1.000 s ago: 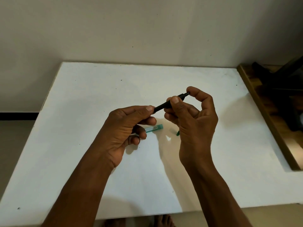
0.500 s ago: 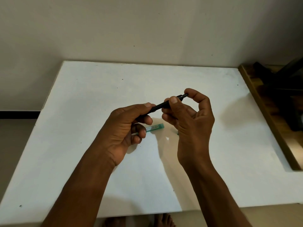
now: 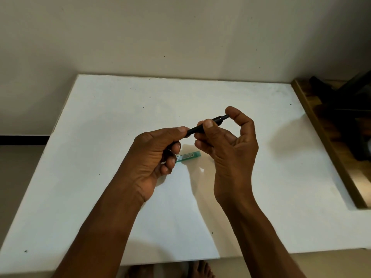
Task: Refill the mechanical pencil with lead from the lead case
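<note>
You hold the black mechanical pencil (image 3: 206, 125) clamped in both your left hand (image 3: 154, 155) and right hand (image 3: 230, 145) just above the green lead case (image 3: 188, 156) lying on the white table (image 3: 100, 137), refilling seemingly unfinished.

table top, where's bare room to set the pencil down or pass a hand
The white table is bare across the far strip by the wall, the left side, and the right side up to the wooden edge. The middle is crowded: both hands, left and right, hold the pencil over the green lead case.
</note>
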